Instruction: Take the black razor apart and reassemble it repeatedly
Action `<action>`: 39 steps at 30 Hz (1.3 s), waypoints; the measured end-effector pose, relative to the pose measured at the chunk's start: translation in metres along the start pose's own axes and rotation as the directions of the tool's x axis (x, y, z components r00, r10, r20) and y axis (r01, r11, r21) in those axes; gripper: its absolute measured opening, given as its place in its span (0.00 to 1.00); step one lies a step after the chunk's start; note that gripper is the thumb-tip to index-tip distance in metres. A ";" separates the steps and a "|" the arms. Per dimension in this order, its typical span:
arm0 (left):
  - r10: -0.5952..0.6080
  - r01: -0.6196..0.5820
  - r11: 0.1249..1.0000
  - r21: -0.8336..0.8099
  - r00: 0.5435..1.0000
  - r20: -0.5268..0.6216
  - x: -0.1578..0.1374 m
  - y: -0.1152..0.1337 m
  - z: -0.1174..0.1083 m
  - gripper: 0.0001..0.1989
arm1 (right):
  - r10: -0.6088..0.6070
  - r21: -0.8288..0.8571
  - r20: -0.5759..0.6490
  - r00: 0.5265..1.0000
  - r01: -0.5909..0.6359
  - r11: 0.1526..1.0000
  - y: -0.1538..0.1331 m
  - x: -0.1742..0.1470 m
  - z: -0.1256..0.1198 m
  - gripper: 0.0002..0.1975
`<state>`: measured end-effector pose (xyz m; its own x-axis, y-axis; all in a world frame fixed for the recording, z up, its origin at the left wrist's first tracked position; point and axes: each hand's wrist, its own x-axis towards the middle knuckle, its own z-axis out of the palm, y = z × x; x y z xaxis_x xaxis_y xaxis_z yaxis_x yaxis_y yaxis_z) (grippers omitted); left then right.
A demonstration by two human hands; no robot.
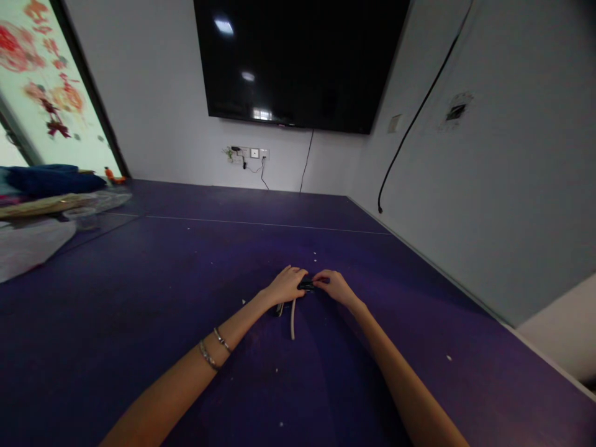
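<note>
My left hand (287, 284) is closed around a small dark object (306, 285) low over the purple surface. Its exact kind is too small to make out. From the right, my right hand (334, 286) pinches at the near end of that object, thumb and fingers together. A pale, narrow strip (293, 320) runs down from beneath my left hand toward me. Beside it, a short dark piece with a light edge (279, 309) shows below the palm, partly hidden by the hand.
Small white scraps (449, 357) dot the purple surface (223, 248). Folded cloths (51, 180) and a clear plastic cup (81, 217) sit at the far left. A black cable (414, 118) hangs along the right wall. A television (302, 56) is mounted above wall sockets (254, 153).
</note>
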<state>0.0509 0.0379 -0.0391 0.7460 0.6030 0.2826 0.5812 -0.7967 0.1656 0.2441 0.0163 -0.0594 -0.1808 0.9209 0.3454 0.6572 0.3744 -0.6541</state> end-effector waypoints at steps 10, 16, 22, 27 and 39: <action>0.001 -0.001 1.000 -0.017 1.000 0.005 0.000 0.001 -0.002 0.20 | -0.013 0.017 -0.004 1.000 0.013 1.000 0.003 0.000 0.001 0.06; -0.009 0.009 1.000 -0.027 1.000 0.014 -0.001 0.000 -0.001 0.20 | 0.022 0.049 -0.044 0.999 -0.020 0.999 0.005 0.003 0.003 0.06; -0.019 0.019 1.000 -0.015 0.999 0.028 0.000 -0.002 0.002 0.21 | 0.083 0.056 -0.049 0.995 -0.081 0.995 0.008 0.006 0.005 0.06; -0.006 0.006 1.000 -0.004 1.000 0.027 0.001 -0.004 0.005 0.21 | 0.079 0.039 -0.031 0.996 -0.077 0.996 0.008 0.006 0.007 0.06; 0.006 -0.006 1.000 0.015 0.999 0.032 0.001 -0.002 0.002 0.21 | -0.005 -0.003 -0.051 0.999 0.005 1.000 0.002 0.001 0.007 0.07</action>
<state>0.0507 0.0401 -0.0410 0.7592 0.5995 0.2533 0.5816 -0.7996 0.1496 0.2406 0.0184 -0.0650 -0.1465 0.9124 0.3823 0.6585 0.3783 -0.6505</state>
